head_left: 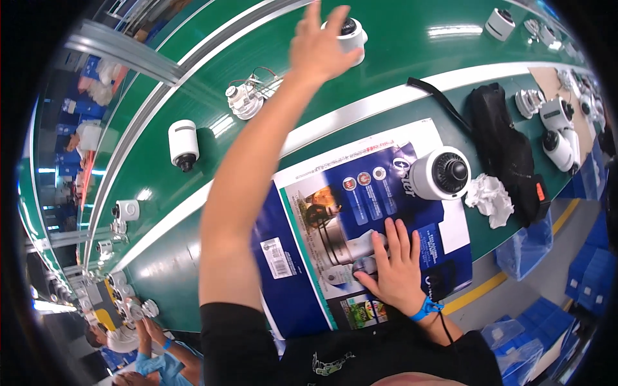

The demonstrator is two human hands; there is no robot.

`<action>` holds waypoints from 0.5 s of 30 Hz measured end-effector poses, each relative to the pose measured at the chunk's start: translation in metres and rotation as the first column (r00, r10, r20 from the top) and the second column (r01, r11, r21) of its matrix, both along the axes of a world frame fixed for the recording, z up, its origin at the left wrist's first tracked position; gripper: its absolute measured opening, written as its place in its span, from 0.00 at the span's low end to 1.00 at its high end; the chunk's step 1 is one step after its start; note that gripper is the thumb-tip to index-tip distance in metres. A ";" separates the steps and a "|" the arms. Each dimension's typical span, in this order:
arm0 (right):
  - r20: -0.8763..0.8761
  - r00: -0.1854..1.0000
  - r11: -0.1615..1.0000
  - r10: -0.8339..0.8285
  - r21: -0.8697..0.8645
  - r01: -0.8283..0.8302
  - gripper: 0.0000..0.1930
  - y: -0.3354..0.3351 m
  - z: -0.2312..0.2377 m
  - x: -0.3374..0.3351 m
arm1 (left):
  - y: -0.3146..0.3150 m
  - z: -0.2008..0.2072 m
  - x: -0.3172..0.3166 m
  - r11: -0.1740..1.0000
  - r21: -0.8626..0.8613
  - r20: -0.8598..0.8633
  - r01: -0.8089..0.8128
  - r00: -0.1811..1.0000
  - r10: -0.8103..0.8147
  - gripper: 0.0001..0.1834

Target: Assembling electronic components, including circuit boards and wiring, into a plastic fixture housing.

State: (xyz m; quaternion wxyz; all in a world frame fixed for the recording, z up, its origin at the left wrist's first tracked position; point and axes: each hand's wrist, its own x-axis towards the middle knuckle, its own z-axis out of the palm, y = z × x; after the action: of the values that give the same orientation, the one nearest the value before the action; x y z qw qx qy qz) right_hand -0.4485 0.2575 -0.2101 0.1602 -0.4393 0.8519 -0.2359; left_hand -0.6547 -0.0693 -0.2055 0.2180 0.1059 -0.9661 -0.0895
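Observation:
My left hand [320, 46] is stretched far out over the green conveyor belt. Its fingers are spread beside a white dome-style camera [351, 42] with a black lens; the thumb overlaps the housing, and I cannot tell if it touches. Flat on a printed blue cardboard sheet [322, 257] lies my right hand [396, 273], fingers apart, with a blue strap at the wrist. Another white camera [441, 174], its black ringed lens facing up, sits on the sheet's right edge, beyond my right hand. Crumpled white paper [490, 199] lies beside that camera.
On the belt are a white camera [185, 145] and an opened white unit with loose wires [246, 100]. A black bag [499, 138] and several camera parts [559, 132] lie at the right. Another person's hands [147, 325] work at lower left. Blue bins [589, 276] stand on the floor.

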 end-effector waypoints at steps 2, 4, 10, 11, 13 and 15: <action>0.012 1.000 1.000 0.005 -0.026 -0.005 0.40 -0.001 0.002 0.002 | 0.008 -0.012 -0.018 0.988 0.086 0.130 -0.128 0.985 0.116 0.38; 0.009 1.000 0.999 -0.017 -0.036 0.018 0.41 0.000 0.000 0.001 | 0.008 -0.015 -0.026 0.969 0.172 0.102 -0.177 0.982 0.161 0.33; -0.014 1.000 0.999 -0.011 -0.032 0.010 0.40 -0.001 -0.004 -0.006 | 0.027 0.005 0.130 0.890 0.453 -0.280 0.054 0.956 0.084 0.40; -0.039 0.999 0.999 -0.010 -0.045 0.009 0.39 -0.002 -0.003 -0.006 | 0.036 -0.009 0.170 0.705 0.694 -0.357 0.143 0.920 0.165 0.40; 0.024 0.999 0.997 0.030 -0.075 -0.028 0.39 0.004 0.005 -0.012 | 0.054 -0.023 0.248 0.646 0.763 -0.254 -0.012 0.913 0.318 0.37; 0.173 0.984 0.982 0.046 -0.190 -0.013 0.37 0.013 0.031 -0.022 | 0.064 -0.033 0.295 0.675 0.733 -0.217 -0.089 0.909 0.355 0.35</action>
State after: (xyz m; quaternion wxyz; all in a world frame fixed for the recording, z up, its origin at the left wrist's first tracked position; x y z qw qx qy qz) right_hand -0.4706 0.2702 -0.1795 0.1965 -0.4423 0.8016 -0.3510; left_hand -0.3599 -0.0051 -0.2390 0.3342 0.2826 -0.7826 -0.4428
